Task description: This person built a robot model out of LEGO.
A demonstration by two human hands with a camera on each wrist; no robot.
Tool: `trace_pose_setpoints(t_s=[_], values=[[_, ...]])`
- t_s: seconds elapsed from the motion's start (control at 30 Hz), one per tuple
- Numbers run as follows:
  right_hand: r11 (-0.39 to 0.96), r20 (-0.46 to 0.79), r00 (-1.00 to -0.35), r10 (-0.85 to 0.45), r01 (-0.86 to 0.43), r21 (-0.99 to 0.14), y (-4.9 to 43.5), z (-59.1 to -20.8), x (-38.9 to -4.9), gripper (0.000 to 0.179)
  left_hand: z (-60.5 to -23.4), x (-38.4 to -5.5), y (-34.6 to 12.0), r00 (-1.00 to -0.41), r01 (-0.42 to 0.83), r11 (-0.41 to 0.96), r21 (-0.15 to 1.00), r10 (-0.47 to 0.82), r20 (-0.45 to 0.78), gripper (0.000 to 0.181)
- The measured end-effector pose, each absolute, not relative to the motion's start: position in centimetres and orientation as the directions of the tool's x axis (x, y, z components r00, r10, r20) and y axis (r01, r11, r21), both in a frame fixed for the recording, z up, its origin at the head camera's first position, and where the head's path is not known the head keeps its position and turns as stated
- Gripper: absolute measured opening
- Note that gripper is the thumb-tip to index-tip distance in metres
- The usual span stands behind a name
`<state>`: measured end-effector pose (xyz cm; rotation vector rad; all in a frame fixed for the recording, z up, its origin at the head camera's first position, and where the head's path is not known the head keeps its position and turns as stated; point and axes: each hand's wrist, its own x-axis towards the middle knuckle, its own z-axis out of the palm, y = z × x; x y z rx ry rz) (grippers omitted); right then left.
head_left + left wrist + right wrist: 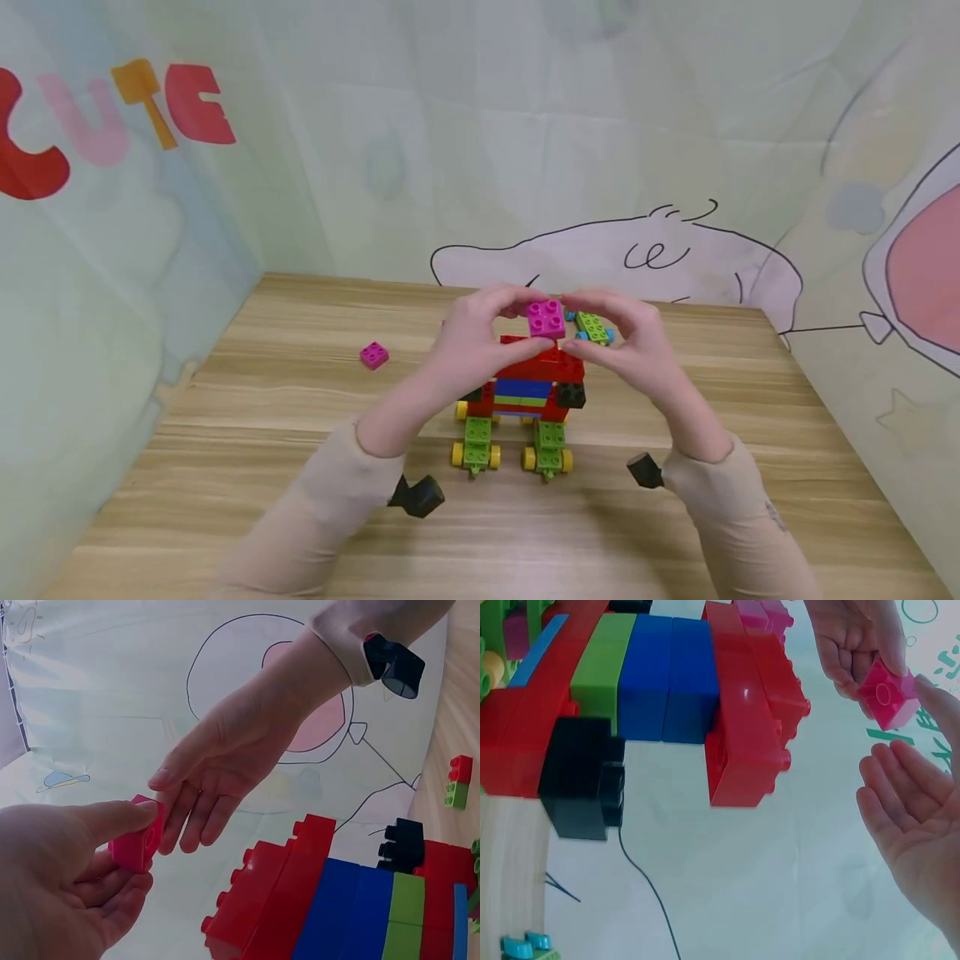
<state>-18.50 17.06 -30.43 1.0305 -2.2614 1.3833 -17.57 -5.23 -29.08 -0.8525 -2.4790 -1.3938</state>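
Note:
A pink square building brick [546, 319] is pinched between the thumb and fingers of my left hand [465, 333], its studs facing the head camera. My right hand [637, 337] is held close on the brick's other side. In the right wrist view its thumb tip is near the brick, and I cannot tell whether they touch; the other fingers are extended. Below both hands stands a brick build with red bricks [262, 892] on top, blue bricks [667, 679] and green bricks [604, 675] in the middle, and black bricks [577, 776] sticking out at the sides. My hands partly hide its top in the head view.
Green wheeled bases [477, 442] with yellow wheels support the build. A loose pink brick [374, 355] lies on the wooden table [300, 317] to the left. Behind the right hand is a green piece with blue wheels [592, 327]. A printed cloth [360, 167] hangs around the table.

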Motion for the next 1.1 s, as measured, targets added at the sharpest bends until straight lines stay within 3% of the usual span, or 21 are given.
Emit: trace_pose_setpoints(t_s=[0.7, 1.1], values=[[0.255, 0.570, -0.702, -0.426, -0.698, -0.669, 19.5, -32.0, -18.8, 0.034, -29.9, -18.3, -2.5, -0.858, 0.465, 0.441, 0.767, 0.436, 0.270, 0.052], [0.277, 0.564, -0.751, -0.342, -0.654, -0.703, 20.5, -32.8, -19.2, 0.032, -30.6, -19.0, -1.8, -0.868, 0.444, 0.446, 0.777, 0.430, 0.250, 0.048]])
